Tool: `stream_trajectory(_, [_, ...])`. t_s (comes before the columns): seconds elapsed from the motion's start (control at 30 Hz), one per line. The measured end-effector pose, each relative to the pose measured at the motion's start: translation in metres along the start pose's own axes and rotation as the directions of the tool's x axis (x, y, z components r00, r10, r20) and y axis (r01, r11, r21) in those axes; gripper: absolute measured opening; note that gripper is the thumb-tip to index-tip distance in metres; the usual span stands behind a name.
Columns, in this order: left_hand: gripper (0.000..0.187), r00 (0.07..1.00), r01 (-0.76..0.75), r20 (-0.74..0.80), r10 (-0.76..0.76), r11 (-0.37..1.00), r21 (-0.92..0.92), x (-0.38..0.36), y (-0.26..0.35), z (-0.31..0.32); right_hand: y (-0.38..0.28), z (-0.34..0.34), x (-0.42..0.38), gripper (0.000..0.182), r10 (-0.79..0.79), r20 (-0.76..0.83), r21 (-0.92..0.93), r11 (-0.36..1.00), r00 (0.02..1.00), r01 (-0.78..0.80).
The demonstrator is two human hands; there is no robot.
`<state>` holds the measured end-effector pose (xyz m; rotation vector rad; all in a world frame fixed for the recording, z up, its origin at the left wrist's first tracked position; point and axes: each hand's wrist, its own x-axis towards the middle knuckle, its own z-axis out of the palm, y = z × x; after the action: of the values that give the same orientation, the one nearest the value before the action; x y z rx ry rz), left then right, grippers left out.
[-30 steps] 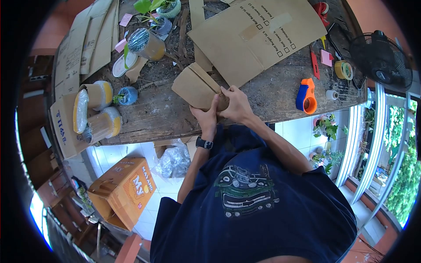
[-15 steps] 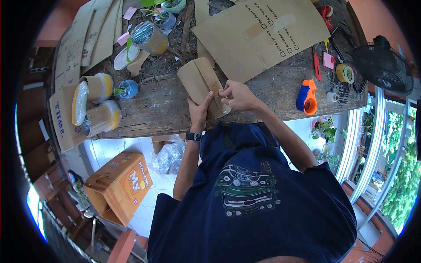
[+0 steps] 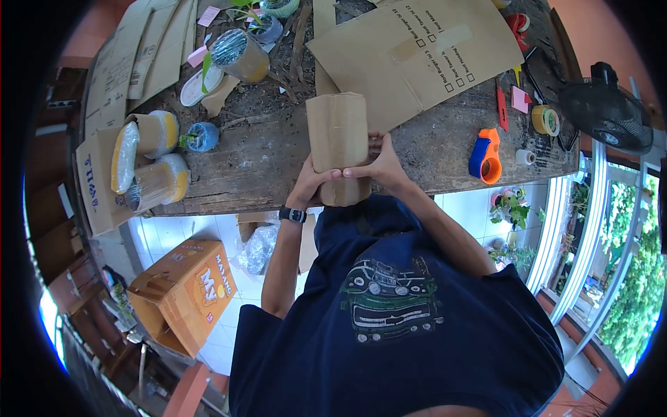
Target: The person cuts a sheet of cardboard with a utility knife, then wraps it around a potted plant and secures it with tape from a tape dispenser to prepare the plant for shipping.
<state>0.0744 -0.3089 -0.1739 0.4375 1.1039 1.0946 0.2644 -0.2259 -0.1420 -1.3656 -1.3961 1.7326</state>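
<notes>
A rolled cardboard tube (image 3: 338,135) stands out over the table's near edge, in front of my body. My left hand (image 3: 310,182) is wrapped round its lower left side, with the thumb across the front. My right hand (image 3: 381,165) grips the lower right side, its thumb meeting the left thumb and its fingers partly behind the tube. Behind the tube lies a large flat cardboard sheet (image 3: 424,55) with printed text and check boxes.
An orange and blue tape dispenser (image 3: 489,156), a red cutter (image 3: 501,109) and a tape roll (image 3: 545,120) lie right. Wrapped containers (image 3: 160,182) and a blue cup (image 3: 203,137) stand left. A black fan (image 3: 606,108) is far right. An orange box (image 3: 187,292) sits below.
The tube has turned more upright and moved slightly right. My right hand has gone from pinching its edge to wrapping round its side, and both thumbs now meet on the front.
</notes>
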Motion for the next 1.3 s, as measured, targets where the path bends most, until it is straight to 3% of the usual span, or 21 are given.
stream_trajectory(0.1, [0.096,0.99,0.042,0.134,-0.033,0.997,-0.061,0.004,0.006,0.015,0.0,-0.005,-0.002,0.097,0.149,0.221,0.387,0.894,0.964,-0.226])
stream_trajectory(0.2, [0.102,0.982,-0.023,0.186,0.007,0.996,0.084,0.015,-0.001,0.015,-0.014,-0.018,-0.001,0.086,0.267,0.316,0.471,0.789,0.91,-0.395])
stream_trajectory(0.3, [0.114,0.969,-0.035,0.246,0.001,0.99,0.135,0.021,-0.007,0.015,-0.014,-0.021,-0.004,0.085,0.195,0.297,0.365,0.881,0.935,-0.3])
stream_trajectory(0.5, [0.13,0.955,-0.297,0.062,0.29,0.934,0.2,0.003,-0.046,0.029,0.013,-0.021,-0.008,0.085,0.109,0.208,0.242,0.957,0.972,-0.159])
stream_trajectory(0.6, [0.142,0.977,-0.213,0.074,0.2,0.934,0.286,-0.006,-0.019,0.045,-0.011,-0.021,-0.012,0.085,0.158,0.296,0.225,0.947,0.942,-0.23])
stream_trajectory(0.7, [0.148,0.981,-0.193,0.103,0.165,0.905,0.379,-0.003,-0.016,0.046,-0.002,-0.019,-0.009,0.083,0.125,0.238,0.221,0.959,0.963,-0.179])
stream_trajectory(0.8, [0.152,0.972,-0.224,0.159,0.174,0.889,0.399,0.002,-0.012,0.043,-0.004,-0.018,-0.01,0.084,0.071,0.194,0.19,0.976,0.978,-0.109])
stream_trajectory(0.9, [0.155,0.96,-0.236,0.226,0.167,0.914,0.329,0.014,-0.015,0.036,-0.006,-0.018,-0.007,0.096,0.065,0.257,0.146,0.984,0.964,-0.105])
stream_trajectory(1.0, [0.157,0.963,-0.221,0.233,0.139,0.9,0.375,0.018,-0.008,0.03,-0.01,-0.011,-0.015,0.094,0.025,0.135,0.165,0.985,0.991,-0.048])
stream_trajectory(1.1, [0.153,0.963,-0.142,0.262,0.06,0.941,0.308,0.025,0.004,0.03,0.023,-0.004,-0.011,0.085,0.021,-0.063,0.174,0.985,0.998,-0.01])
stream_trajectory(1.2, [0.142,0.929,-0.334,0.338,0.151,0.735,0.59,0.047,0.015,0.028,0.013,-0.003,-0.007,0.074,0.047,-0.104,0.398,0.918,0.994,-0.002])
stream_trajectory(1.3, [0.119,0.968,-0.245,0.233,0.088,0.502,0.829,0.046,0.052,0.064,0.0,-0.017,0.004,0.077,0.239,-0.07,0.592,0.791,0.968,-0.153])
